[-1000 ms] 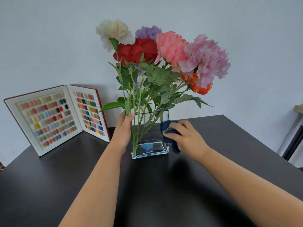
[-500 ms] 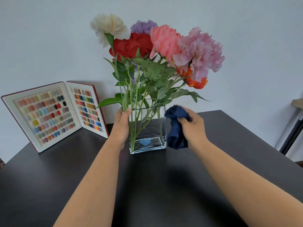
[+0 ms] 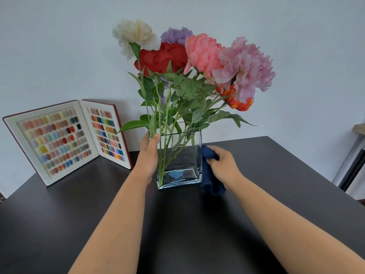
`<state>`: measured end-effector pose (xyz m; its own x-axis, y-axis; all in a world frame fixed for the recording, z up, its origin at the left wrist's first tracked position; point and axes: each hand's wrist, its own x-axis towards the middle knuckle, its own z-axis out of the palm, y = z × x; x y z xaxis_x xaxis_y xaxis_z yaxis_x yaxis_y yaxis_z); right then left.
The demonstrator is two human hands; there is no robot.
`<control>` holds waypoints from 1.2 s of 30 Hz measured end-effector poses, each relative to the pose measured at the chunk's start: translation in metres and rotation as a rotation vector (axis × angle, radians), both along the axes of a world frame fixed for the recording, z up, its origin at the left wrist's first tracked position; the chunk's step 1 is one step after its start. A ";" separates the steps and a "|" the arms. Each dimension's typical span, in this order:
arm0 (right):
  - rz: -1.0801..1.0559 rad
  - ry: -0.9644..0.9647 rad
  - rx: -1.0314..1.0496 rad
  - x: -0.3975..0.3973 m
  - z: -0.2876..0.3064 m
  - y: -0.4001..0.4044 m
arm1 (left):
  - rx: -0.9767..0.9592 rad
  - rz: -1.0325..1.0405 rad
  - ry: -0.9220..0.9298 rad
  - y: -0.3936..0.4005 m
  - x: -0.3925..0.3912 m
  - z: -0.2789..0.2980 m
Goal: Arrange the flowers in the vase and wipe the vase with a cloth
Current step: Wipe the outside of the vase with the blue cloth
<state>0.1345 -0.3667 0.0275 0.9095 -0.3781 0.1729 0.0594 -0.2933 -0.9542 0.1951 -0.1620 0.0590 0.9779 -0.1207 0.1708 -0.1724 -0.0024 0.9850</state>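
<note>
From my remote station I read this as a nail salon or home studio corner: an open display book of coloured nail samples (image 3: 65, 141) stands on a black table (image 3: 197, 224) against a plain pale wall (image 3: 59, 46).

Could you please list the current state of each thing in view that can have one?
Clear rectangular glass vase: upright on the black table, holding stems.
Artificial flowers: standing in the vase.
Dark blue cloth: bunched against the vase's right side.
Colour sample book: open, propped upright.
Left hand: grips vase.
Right hand: grips cloth.
</note>
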 end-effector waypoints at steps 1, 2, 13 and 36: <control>0.025 0.070 -0.064 -0.004 -0.007 -0.002 | -0.001 0.004 -0.001 0.000 0.000 0.000; 0.051 0.131 -0.127 -0.007 -0.013 -0.003 | 0.002 0.009 -0.002 -0.001 0.000 0.000; 0.065 -0.040 0.328 0.016 0.057 -0.007 | 0.021 0.012 0.006 0.000 0.000 0.001; 0.048 -0.304 -0.834 -0.039 0.033 0.040 | 0.206 -0.188 0.157 0.037 0.012 0.025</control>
